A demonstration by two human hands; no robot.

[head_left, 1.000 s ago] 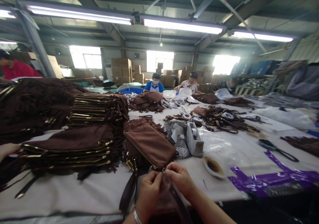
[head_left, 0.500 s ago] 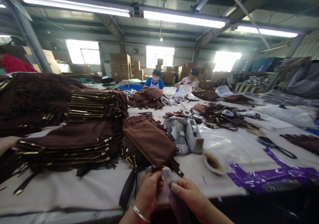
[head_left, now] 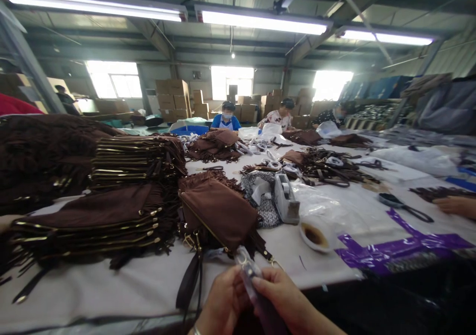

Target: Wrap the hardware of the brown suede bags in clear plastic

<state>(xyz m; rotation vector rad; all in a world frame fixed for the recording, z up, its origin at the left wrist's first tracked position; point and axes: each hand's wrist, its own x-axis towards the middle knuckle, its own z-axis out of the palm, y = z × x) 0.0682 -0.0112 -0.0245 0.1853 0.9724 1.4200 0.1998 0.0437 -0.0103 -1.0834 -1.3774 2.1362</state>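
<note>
My left hand (head_left: 222, 305) and my right hand (head_left: 286, 300) are together at the bottom edge, both pinching a narrow strip wrapped in clear plastic (head_left: 250, 275) with a small gold clasp at its top end. Just beyond them a brown suede bag (head_left: 219, 211) with a gold zip and fringe lies on the white table (head_left: 111, 285), its dark strap (head_left: 188, 285) hanging toward me. The strip's lower end is hidden between my hands.
Stacks of brown fringed bags (head_left: 107, 216) fill the left. A tape dispenser (head_left: 286, 198), a small dish (head_left: 314, 235), purple tape (head_left: 394, 250) and scissors (head_left: 403, 206) lie to the right. Another person's hand (head_left: 451, 206) rests at right; two workers (head_left: 225, 119) sit far off.
My hands have dropped lower in view and drawn the plastic-wrapped strip toward me, away from the bag. Another person's hand has appeared at the right edge.
</note>
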